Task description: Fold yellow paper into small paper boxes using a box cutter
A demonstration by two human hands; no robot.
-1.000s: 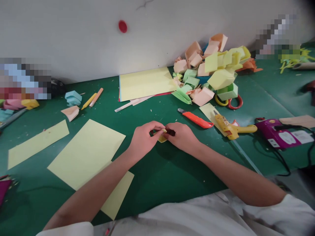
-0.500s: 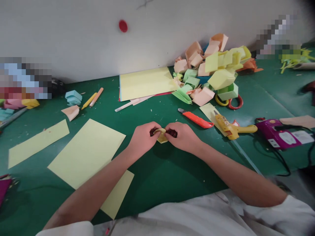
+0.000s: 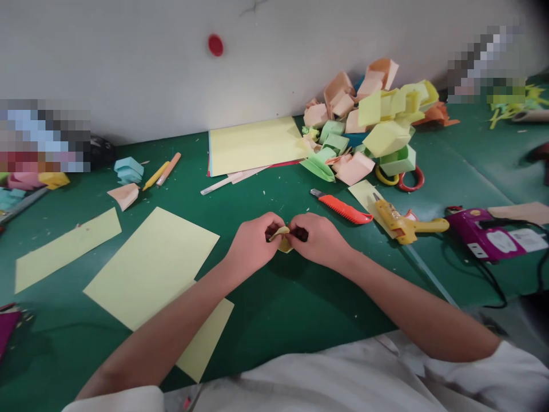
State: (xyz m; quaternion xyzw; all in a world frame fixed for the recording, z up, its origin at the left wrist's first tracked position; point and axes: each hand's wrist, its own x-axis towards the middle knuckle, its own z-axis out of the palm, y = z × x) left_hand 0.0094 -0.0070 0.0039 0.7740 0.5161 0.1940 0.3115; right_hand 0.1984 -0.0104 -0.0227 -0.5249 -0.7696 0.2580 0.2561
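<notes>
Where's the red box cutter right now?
In the head view, the red box cutter lies on the green table right of centre, beyond the right hand, left of the yellow glue gun.

White top (image 3: 309, 380), creased across the front, short white sleeves (image 3: 510, 375), bare forearms (image 3: 398, 292), bare hands (image 3: 256, 239)

A papercraft workroom, it seems: the green table (image 3: 300, 309) carries a yellow glue gun (image 3: 403, 228), an orange-red cutter (image 3: 345, 210), scissors (image 3: 422, 181), pale yellow sheets (image 3: 154, 266) and a heap of folded paper pieces (image 3: 387, 137).
</notes>
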